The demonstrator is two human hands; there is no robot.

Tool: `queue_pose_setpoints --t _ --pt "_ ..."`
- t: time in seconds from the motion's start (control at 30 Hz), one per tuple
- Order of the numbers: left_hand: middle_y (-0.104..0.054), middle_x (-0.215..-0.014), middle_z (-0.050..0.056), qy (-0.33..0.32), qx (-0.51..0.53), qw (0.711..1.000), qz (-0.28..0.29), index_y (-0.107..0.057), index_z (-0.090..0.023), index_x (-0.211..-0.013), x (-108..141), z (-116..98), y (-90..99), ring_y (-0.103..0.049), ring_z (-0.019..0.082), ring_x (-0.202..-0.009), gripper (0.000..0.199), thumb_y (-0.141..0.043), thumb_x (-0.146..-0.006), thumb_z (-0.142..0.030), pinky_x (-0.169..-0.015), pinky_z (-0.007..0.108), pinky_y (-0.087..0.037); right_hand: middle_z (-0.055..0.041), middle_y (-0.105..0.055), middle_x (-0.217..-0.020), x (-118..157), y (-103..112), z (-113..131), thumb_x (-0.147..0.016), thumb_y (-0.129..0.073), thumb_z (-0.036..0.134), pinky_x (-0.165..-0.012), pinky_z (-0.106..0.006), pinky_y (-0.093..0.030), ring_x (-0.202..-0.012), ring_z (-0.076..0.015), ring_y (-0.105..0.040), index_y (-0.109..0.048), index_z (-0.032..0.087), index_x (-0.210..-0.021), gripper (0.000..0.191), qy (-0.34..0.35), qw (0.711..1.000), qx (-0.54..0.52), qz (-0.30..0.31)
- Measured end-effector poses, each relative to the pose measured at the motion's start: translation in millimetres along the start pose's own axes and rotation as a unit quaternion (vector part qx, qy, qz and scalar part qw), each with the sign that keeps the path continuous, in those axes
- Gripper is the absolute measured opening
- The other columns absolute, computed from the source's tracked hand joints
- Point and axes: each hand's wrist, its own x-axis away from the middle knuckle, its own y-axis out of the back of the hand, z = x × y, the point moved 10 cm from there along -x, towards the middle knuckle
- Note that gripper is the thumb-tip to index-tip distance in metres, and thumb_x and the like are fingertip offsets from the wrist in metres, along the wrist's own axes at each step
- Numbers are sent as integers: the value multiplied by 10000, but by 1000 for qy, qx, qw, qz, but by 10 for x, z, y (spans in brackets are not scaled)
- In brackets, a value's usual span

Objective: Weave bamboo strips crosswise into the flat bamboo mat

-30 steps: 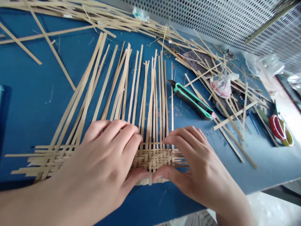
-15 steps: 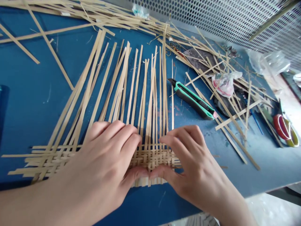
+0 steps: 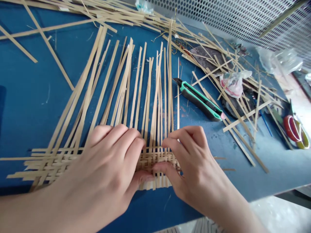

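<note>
While you worked at the blue bench [image 3: 31, 81], your left hand [image 3: 107, 165] and right hand [image 3: 191, 161] were closed on the near edge of a woven bamboo mat [image 3: 157, 160], neither one released. Your left fingers curved over the weave with the thumb at its front edge, while your right thumb and fingers pinched the strips from the other side, the two thumbs nearly touching. The mat lay flat on the bench, its long bamboo strips [image 3: 136, 90] fanning away from you. Just right of them lay a green-and-black utility knife [image 3: 199, 100], and beyond it a crumpled plastic bag [image 3: 233, 84]. Loose strips [image 3: 102, 20] lay heaped along the far side, below a perforated metal panel [image 3: 230, 19], and a red-and-yellow ring-shaped object [image 3: 293, 132] sat at the right.
</note>
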Motion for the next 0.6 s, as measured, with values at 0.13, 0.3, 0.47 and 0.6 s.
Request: queue_pose_setpoints --t 0.13,0.3,0.47,0.6 --pt "-581 -888 97 2 -5 1000 -11 -550 -147 -889 -2 7 8 -539 293 -819 115 -533 -854 -255 -673 407 -309 -109 -575 -908 -4 -6 22 -911 -598 103 -793 -425 -377 -884 -255 -426 -566 128 -725 190 7 1000 9 11" --pt "-577 -863 78 0 5 1000 -9 -545 -153 -884 17 11 7 -536 277 -805 109 -550 -856 -259 -677 399 -311 -88 -581 -860 -33 -14 19 -910 -601 117 -771 -415 -377 -848 -247 -427 -575 132 -712 200 9 1000 9 17" --pt "-582 -872 84 4 4 1000 -12 -537 -164 -873 29 12 -6 -530 280 -807 96 -506 -888 -254 -679 403 -310 -86 -601 -849 -41 -4 -4 -936 -527 71 -781 -418 -383 -849 -236 -455 -557 141 -684 264 0 1000 -16 27" --pt "-598 -940 85 0 10 1000 14 -543 -194 -900 46 8 -2 -525 288 -840 202 -406 -963 -329 -711 415 -307 -63 -612 -810 -14 76 -160 -969 -412 49 -758 -384 -404 -808 -200 -487 -585 130 -776 272 -69 992 -104 22"
